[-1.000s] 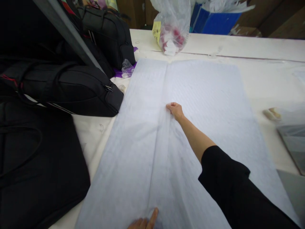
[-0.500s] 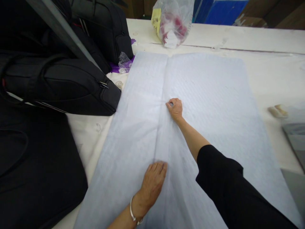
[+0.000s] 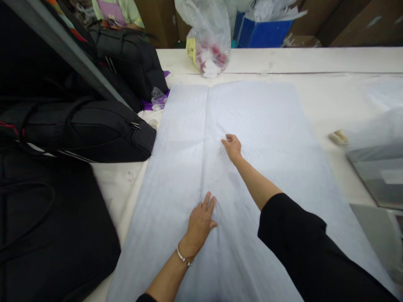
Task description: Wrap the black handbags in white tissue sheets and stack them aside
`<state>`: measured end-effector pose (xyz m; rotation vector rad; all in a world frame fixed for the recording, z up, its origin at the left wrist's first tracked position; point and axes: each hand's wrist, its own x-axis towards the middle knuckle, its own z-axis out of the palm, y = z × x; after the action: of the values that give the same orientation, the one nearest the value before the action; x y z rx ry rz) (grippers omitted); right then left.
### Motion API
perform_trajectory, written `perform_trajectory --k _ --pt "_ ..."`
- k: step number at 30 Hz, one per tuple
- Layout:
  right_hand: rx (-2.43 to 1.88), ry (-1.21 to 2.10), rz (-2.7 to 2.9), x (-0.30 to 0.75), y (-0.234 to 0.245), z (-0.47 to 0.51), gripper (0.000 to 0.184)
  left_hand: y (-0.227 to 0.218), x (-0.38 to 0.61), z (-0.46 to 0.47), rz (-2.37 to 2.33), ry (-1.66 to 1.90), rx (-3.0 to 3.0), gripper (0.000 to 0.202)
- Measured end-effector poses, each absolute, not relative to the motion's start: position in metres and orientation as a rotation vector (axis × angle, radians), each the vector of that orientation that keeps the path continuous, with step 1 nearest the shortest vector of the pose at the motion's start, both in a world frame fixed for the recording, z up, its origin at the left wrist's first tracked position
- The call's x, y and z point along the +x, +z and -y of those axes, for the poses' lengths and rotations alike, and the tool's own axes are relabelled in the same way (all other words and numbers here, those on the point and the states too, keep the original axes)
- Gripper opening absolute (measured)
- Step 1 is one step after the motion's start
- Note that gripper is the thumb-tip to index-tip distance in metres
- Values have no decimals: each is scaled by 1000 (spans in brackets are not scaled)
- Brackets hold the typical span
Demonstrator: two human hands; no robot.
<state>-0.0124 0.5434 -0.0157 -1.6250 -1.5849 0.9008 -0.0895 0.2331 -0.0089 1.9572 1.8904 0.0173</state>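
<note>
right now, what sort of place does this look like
Probably a workshop, perhaps for bags: several black bags crowd the left, and a large pale sheet lies on a broad white table.

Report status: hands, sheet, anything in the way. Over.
Left hand spread, right hand half-curled farther up. Pale sheet under both, creased lengthwise. Black bag close by its left edge.

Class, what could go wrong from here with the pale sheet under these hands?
The sheet might bunch: creases show beside the left hand. That arm's bracelet could snag it. A black bag lies close by its left edge, so the sheet could catch there if shifted.
</note>
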Motion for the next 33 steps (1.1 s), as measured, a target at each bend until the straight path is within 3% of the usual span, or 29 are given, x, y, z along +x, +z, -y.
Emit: perform_trajectory --k 5,9,14,24,33 --pt "-1620 809 1557 143 13 -443 37 -5 -91 -238 -1879 11 1952 92" --pt "-1908 521 1326 313 33 -351 46 -8 -93 -238 -1863 61 1990 82" --pt "-2333 336 1061 465 61 -267 39 -17 -97 -244 -1812 76 2023 74" --pt "-2360 564 848 531 54 -291 18 -28 -105 -249 -1761 107 2018 71" --pt "-2153 860 857 537 45 -294 20 -36 -111 -253 -1713 167 1979 72"
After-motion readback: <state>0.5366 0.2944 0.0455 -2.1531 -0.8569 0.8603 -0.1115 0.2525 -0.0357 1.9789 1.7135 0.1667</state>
